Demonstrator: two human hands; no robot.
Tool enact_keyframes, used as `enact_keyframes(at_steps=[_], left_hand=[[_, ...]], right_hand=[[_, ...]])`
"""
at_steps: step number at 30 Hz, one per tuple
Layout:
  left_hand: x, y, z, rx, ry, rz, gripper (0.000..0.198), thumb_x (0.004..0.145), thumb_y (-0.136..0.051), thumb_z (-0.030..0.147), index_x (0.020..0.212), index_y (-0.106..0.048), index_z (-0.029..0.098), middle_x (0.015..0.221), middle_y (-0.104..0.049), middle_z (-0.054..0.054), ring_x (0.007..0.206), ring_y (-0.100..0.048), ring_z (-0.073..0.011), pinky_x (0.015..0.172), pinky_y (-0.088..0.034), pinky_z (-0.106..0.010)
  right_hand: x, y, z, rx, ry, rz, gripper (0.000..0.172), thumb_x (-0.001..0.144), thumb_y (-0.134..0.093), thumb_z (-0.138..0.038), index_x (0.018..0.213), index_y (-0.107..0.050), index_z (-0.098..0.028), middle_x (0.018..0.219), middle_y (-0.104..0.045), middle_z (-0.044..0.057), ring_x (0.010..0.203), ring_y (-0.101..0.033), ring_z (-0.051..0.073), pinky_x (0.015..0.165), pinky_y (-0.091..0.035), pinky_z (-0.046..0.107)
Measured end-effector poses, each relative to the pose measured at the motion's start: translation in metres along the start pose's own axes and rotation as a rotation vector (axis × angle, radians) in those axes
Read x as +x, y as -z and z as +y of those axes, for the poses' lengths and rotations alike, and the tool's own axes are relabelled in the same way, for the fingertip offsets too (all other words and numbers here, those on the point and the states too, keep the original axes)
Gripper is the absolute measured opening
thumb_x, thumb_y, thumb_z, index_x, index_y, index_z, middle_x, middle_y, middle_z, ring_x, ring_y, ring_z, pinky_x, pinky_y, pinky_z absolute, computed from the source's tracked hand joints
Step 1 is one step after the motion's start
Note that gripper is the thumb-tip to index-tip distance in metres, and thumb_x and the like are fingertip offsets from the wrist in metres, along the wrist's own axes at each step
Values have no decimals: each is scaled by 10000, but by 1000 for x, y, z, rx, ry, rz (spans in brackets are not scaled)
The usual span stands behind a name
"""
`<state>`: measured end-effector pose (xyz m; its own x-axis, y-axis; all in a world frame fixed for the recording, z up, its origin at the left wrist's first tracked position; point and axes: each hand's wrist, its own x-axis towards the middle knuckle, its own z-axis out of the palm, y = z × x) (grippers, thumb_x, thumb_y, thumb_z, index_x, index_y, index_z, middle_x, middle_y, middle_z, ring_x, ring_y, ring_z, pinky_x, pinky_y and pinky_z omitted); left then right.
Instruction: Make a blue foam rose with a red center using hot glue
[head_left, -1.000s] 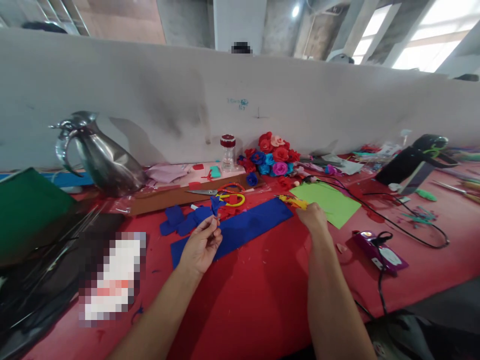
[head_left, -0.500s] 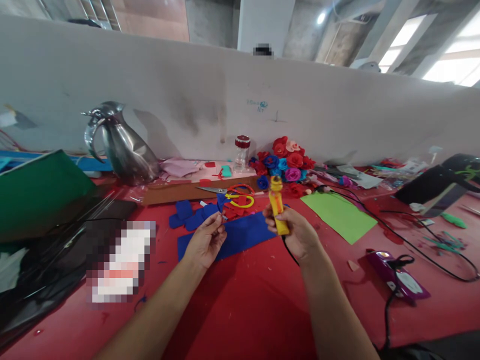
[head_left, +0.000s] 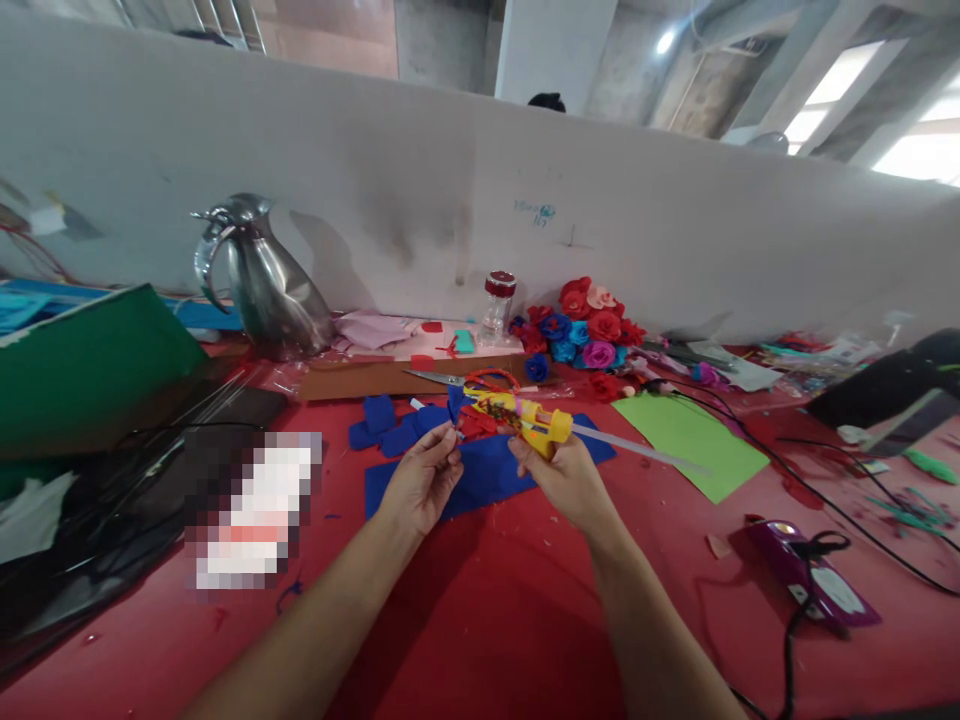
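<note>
Two-handed: pinching a small blue piece between thumb and fingertips of the left hand; gripping a yellow glue gun in the right hand; holding the hands apart, near a flat blue sheet on a red tabletop. Noting on the gun: dark reddish marks along the yellow barrel, a long translucent stick jutting from the rear. Aiming the nozzle leftward, close to the blue piece; unable to tell contact. Observing the piece: deep blue, narrow, rising above the fingertips. Seeing beyond: overlapping cut blue pieces, scissors lying by a brown strip. Viewing farther back: a clear glass jar standing upright, red-lidded, contents unreadable; a steel jug at left, hiding its contents behind opaque metal; red, blue and pink flowers heaping just right of the jar.
</note>
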<state>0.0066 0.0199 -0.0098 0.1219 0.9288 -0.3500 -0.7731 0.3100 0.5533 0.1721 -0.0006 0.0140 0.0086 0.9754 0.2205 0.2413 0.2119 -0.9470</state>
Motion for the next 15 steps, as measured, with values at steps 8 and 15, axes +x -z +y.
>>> enact_keyframes(at_steps=[8, 15], left_hand=[[0, 0, 0, 11, -15, 6, 147, 685, -730, 46, 750, -630, 133, 604, -546, 48, 432, -456, -19, 427, -408, -126], [-2, 0, 0, 39, -41, 18, 161, 656, -749, 53, 758, -655, 134, 616, -573, 40, 457, -484, -28, 457, -429, -138]], right_hand=[[-3, -6, 3, -71, 94, -61, 253, 795, -656, -366, 1007, -710, -239, 935, -733, 35, 879, -670, 243, 813, -519, 363], [-4, -7, 8, -219, 113, -43, 270, 829, -622, -391, 1034, -704, -235, 1021, -724, 69, 952, -664, 268, 872, -492, 398]])
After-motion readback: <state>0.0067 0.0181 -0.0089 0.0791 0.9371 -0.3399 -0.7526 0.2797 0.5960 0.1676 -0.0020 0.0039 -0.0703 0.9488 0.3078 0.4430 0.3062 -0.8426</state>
